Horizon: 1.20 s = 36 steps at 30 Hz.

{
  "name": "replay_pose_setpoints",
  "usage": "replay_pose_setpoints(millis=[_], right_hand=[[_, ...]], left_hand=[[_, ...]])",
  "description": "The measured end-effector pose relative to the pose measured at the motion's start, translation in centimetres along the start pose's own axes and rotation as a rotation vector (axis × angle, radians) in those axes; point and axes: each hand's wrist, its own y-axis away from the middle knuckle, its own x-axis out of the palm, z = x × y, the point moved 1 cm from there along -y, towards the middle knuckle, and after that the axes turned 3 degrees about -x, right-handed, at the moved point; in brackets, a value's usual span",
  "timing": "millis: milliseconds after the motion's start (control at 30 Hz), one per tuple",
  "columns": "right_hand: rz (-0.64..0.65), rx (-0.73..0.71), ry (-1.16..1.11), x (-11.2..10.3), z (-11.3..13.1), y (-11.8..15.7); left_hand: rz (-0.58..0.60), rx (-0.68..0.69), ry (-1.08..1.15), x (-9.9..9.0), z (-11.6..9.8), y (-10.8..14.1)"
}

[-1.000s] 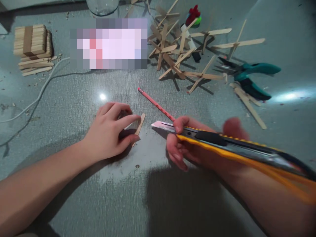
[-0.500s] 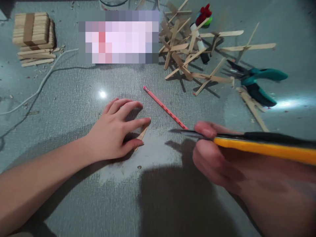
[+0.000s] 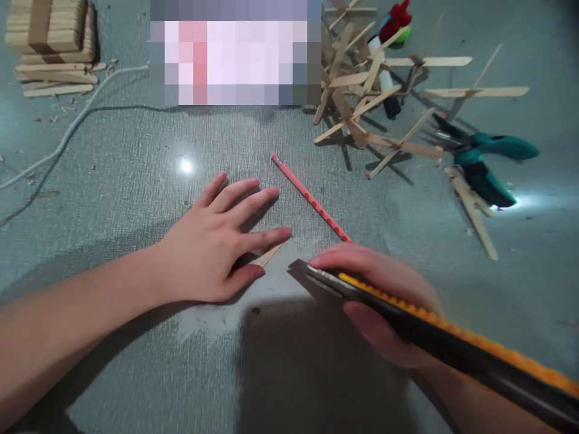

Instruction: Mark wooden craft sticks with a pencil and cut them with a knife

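My left hand [image 3: 221,235] lies on the table with its fingers spread. Its index finger and thumb touch a short wooden craft stick [image 3: 270,255], which is partly hidden beneath the hand. A box cutter [image 3: 407,325] with a black and yellow body is gripped in my right hand [image 3: 384,283], its blade pointing left, a little way right of the stick. Just beyond that hand, a pink pencil [image 3: 312,200] rests slantwise, its near end meeting the fingers in view.
Crossed craft-stick pieces [image 3: 353,114] cluster at the back right, with teal-handled pliers [image 3: 488,157] and loose sticks [image 3: 473,211] beside them. Bundled craft sticks [image 3: 49,30] stand at the back left. A white cable [image 3: 76,120] runs along the left, near a blurred-out patch [image 3: 244,60].
My right hand has turned the box cutter and brought its blade left and nearer to the stick. My left fingers have spread wider. The view has shifted slightly.
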Motion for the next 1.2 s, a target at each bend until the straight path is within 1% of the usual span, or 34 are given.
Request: replay_pose_setpoints(millis=[67,100,233,467,533,633,700,800,1000,1133,1200], right_hand=[[-0.041,-0.110,0.041,0.2,0.0,-0.4],[-0.050,-0.138,0.053,0.3,-0.1,-0.6],[-0.047,-0.130,0.063,0.9,-0.3,-0.9],[-0.043,-0.136,0.064,1.6,0.0,-1.3],[-0.034,-0.159,0.069,1.8,0.1,-1.6],[-0.011,-0.233,0.078,2.0,0.2,-2.0],[0.004,-0.251,0.084,2.0,0.2,-2.3],[0.018,-0.248,0.089,2.0,0.1,-2.3],[-0.007,-0.234,0.032,1.9,-0.3,-2.0],[-0.050,-0.351,0.023,2.1,-0.7,-2.1],[-0.055,-0.386,0.035,2.2,-0.9,-2.1]], left_hand=[[-0.004,-0.003,0.013,0.0,-0.1,0.0],[-0.007,-0.004,0.023,0.0,-0.1,0.0],[-0.023,-0.011,0.062,0.0,-0.2,-0.1],[-0.042,-0.005,0.083,0.0,-0.2,-0.2],[-0.042,-0.004,0.075,0.0,-0.2,-0.2],[-0.040,0.011,0.067,0.0,-0.2,-0.3],[-0.036,0.015,0.059,0.1,-0.2,-0.3],[-0.043,0.014,0.052,0.2,-0.1,-0.3],[-0.040,0.011,0.043,0.4,0.0,-0.2],[-0.030,0.008,0.049,0.3,0.0,-0.2],[-0.020,0.004,0.053,0.2,0.0,-0.2]])
